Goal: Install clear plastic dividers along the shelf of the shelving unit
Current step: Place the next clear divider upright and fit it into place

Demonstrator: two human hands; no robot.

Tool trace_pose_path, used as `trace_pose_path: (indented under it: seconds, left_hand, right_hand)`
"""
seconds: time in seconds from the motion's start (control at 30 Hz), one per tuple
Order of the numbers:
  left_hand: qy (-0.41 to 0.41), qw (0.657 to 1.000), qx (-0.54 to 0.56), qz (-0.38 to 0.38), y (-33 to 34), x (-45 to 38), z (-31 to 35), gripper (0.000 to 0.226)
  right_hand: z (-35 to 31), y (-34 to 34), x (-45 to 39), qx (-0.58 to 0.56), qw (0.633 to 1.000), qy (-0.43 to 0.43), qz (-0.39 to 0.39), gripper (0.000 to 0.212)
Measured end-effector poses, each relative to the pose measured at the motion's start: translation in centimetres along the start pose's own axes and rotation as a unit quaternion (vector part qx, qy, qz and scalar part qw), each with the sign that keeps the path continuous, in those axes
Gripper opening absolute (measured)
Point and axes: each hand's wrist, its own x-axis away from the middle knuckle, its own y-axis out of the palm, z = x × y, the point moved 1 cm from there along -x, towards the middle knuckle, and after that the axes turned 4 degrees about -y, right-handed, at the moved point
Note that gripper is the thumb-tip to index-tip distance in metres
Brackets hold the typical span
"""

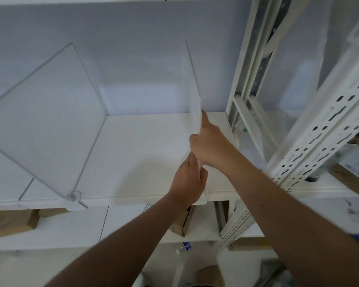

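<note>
the right hand [210,145] is closed around the top edge of a clear plastic divider [195,104], thumb on its near face and fingers hidden behind it, with one finger stretched along the edge, seemingly to keep the thin sheet from wobbling. the left hand [188,183] pinches the same divider lower down, close to the front lip of the white shelf [143,141], probably to guide its foot into place. the divider stands nearly edge-on to the head camera, running from front to back across the shelf, so it shows mostly as a pale strip; whether its base is fully seated cannot be told. a small clip [205,196] is just visible under the left wrist at the shelf's front edge. well to the left, an installed divider [50,121] already stands upright, held by its own clip at the lip. a perforated upright post [319,137] rises on the right, and cardboard boxes [10,222] sit on the shelf below.
</note>
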Motion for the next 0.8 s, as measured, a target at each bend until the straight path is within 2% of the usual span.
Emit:
trace_pose_path:
  seconds: [0.17, 0.23, 0.37, 0.5, 0.57, 0.7, 0.8]
  left_hand:
    - [-0.017, 0.998, 0.004, -0.057, 0.8, 1.1, -0.3, 0.024]
    - [-0.015, 0.998, 0.009, -0.060, 0.9, 0.9, -0.4, 0.025]
    - [-0.029, 0.997, -0.001, -0.067, 1.7, 0.9, -1.5, 0.028]
    - [-0.053, 0.989, -0.075, -0.112, 4.7, 2.8, -5.2, 0.054]
    - [-0.061, 0.988, -0.104, -0.092, 6.0, 3.6, -6.4, 0.058]
    - [-0.096, 0.993, -0.066, -0.027, 7.2, 4.0, -5.5, 0.063]
    - [-0.108, 0.993, -0.055, -0.012, 7.4, 4.0, -5.2, 0.062]
  right_hand:
    - [1.6, 1.8, 1.3, -0.006, 0.999, 0.041, 0.019, 0.063]
    - [1.9, 1.9, 1.1, -0.010, 0.998, 0.044, 0.036, 0.060]
    - [2.0, 1.9, 0.8, -0.020, 0.999, 0.041, 0.021, 0.059]
    - [2.4, 1.6, 0.9, -0.022, 0.999, 0.037, 0.010, 0.059]
    - [3.0, 2.1, 1.1, -0.016, 0.999, 0.043, 0.004, 0.058]
    - [3.9, 2.8, 1.1, -0.016, 0.998, 0.057, -0.017, 0.057]
    - [4.1, 2.9, 1.0, -0.017, 0.998, 0.055, -0.028, 0.057]
